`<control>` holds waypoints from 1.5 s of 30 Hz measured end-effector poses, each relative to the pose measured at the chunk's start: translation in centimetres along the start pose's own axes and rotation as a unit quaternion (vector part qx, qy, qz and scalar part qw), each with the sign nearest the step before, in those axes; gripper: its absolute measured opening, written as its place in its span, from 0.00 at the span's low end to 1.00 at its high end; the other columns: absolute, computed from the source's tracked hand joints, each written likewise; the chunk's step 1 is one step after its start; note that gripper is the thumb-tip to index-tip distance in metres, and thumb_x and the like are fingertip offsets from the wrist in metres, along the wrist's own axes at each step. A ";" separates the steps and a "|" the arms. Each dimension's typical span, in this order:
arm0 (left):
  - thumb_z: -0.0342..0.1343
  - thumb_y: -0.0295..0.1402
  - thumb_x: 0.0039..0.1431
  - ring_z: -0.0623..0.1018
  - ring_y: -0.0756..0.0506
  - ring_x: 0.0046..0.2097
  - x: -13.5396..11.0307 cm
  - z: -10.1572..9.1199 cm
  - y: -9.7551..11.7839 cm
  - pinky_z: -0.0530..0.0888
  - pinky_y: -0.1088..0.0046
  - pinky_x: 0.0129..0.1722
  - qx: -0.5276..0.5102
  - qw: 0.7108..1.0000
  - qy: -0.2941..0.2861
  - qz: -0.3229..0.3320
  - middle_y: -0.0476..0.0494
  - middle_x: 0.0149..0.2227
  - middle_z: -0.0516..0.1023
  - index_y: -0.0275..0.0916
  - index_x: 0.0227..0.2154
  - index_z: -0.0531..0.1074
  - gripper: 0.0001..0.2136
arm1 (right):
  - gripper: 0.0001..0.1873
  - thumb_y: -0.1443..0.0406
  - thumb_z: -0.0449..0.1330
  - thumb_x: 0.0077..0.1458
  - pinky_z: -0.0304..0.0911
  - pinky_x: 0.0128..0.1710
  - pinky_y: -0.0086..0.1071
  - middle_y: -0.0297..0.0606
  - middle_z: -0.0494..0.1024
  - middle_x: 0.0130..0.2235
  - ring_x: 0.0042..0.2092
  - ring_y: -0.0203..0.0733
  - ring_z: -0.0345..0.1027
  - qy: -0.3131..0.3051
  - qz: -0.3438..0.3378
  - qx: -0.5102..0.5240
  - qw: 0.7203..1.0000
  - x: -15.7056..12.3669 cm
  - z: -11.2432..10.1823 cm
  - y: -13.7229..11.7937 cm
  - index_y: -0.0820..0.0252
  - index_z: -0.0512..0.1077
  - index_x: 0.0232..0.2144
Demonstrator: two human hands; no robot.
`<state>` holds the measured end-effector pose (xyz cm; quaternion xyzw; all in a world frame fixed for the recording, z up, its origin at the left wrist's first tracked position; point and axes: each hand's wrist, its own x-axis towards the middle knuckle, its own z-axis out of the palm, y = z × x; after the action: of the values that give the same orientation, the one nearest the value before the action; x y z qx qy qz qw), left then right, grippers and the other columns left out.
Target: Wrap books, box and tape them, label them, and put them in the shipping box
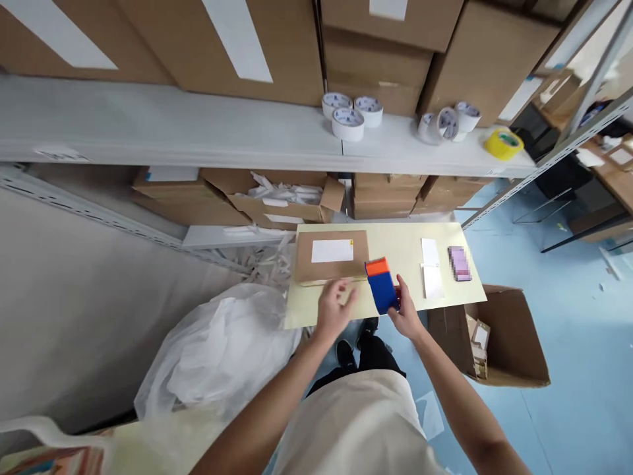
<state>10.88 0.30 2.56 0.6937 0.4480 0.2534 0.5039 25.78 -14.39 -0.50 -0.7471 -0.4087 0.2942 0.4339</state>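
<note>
My right hand point(406, 313) is closed around the side of a blue and orange block-shaped object point(382, 290), held above the pale tabletop. Its orange end points away from me; the exact kind cannot be made out. To its left, my left hand point(336, 307) is in the air with thumb and fingers apart and nothing in it, a little blurred. Just beyond that hand a closed cardboard box point(306, 260) lies on the table point(395, 241), with a white label point(332, 251) on top.
White paper slips point(432, 269) and a purple pixelated item point(460, 264) lie on the table's right side. Tape rolls point(348, 124) and a yellow tape roll point(503, 144) sit on the shelf point(198, 125). A plastic bag point(222, 349) bulges at left; an open carton point(519, 336) stands at right.
</note>
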 end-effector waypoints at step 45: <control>0.43 0.55 0.64 0.67 0.39 0.57 33.6 11.2 18.8 0.60 0.57 0.61 -0.044 0.980 0.046 0.187 0.34 0.49 0.73 0.38 0.48 0.71 0.26 | 0.21 0.63 0.60 0.55 0.67 0.54 0.47 0.48 0.67 0.53 0.54 0.50 0.67 0.283 -0.206 -0.080 0.933 34.9 -14.6 -7.8 0.55 0.71 0.52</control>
<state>42.53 22.80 12.57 0.7298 0.3213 0.3940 0.4570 51.76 12.13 10.05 -0.7309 -0.4362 -0.0588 0.5216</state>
